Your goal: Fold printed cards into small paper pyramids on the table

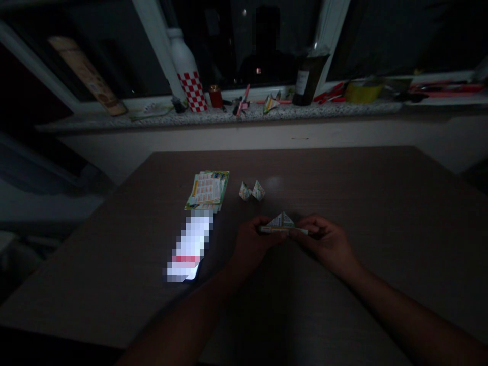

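Between my two hands, a little above the dark wooden table [381, 203], is a folded piece of printed paper [282, 223] with a triangular peak and a flat strip along its lower edge. My left hand [255, 236] pinches its left end, thumb along the front. My right hand [324, 236] grips the right end with thumb and fingers. Just beyond them stand two small folded paper pieces with pointed tops, a left one [244, 191] and a right one [258, 190]. The fingertips behind the paper are partly hidden.
A lit phone [190, 246] with a blurred screen lies left of my hands, below a stack of printed sheets [208, 188]. On the granite windowsill [152, 117] stand a checkered bottle [192, 84], a small jar [215, 96], a dark bag [307, 81] and several pens. The room is dim.
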Available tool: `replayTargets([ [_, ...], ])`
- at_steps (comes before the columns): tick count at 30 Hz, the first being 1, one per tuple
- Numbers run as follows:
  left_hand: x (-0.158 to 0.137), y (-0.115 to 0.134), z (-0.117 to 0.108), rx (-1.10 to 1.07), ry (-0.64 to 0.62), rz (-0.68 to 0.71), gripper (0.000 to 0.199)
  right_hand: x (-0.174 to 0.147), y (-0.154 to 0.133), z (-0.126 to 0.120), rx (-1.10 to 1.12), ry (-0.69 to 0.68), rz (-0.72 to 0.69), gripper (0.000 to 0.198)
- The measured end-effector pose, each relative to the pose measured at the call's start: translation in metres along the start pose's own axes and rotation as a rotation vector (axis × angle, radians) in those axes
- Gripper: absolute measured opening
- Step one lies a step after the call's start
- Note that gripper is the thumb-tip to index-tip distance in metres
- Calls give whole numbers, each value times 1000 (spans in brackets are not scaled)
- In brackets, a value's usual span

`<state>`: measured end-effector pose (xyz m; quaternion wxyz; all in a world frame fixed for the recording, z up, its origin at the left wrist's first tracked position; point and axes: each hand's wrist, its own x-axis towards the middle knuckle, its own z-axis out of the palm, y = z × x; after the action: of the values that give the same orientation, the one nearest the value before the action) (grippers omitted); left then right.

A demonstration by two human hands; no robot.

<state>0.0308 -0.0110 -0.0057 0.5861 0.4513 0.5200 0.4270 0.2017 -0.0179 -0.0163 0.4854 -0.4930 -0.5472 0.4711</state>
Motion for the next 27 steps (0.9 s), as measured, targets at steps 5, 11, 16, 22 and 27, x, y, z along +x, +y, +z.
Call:
replayTargets([
  [5, -1, 2, -1, 26, -14, 6, 34, -1, 4, 0, 31, -41, -14, 28],
  [11, -2, 1, -3, 80, -28, 19, 31, -1, 4, -2, 16, -49, -19, 25],
  [16, -2, 1, -4, 105, -72, 51, 28, 0, 0, -2, 31, -58, 9, 27],
  [22, -2, 7, -8, 43, -194, 51, 32, 3, -4, -5, 40, -36, 55, 27],
  [27, -1, 12, -14, -62, -371, -2, 35, 5, 1, -9, 51, -46, 66, 29],
])
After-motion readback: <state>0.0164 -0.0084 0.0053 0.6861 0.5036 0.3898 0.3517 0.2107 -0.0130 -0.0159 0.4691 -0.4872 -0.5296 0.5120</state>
